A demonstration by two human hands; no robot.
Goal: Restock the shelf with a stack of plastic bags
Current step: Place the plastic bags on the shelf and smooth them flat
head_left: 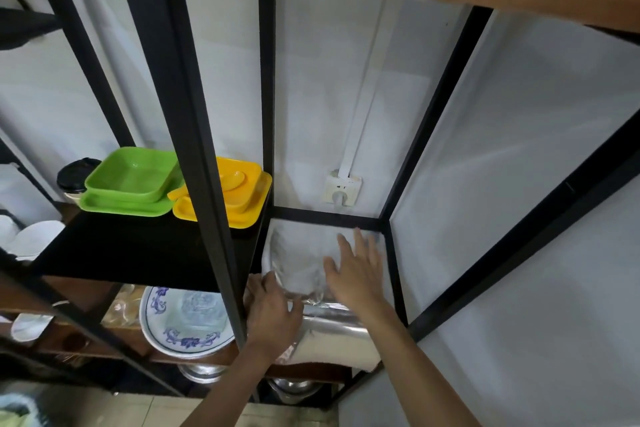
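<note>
Stack of clear plastic bags (pixel 298 263): lying flat in the right bay of the black metal-framed shelf (pixel 204 135) | Right hand (pixel 356 267): fingers spread, palm flat on the stack | Left hand (pixel 272 308): pinching the stack's near left corner | Neighbours: green square plastic dishes (pixel 128 184) and yellow square plastic dishes (pixel 239 194) on the left shelf board.

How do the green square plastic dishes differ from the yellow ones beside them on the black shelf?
The green square plastic dishes sit left, by a black-lidded cup; the yellow square plastic dishes sit right, at the shelf's edge. The green top dish looks empty; the yellow one holds a yellow spoon-like piece. A black post crosses the yellow set, not the green. Both are a small dish on a wider tray.
</note>
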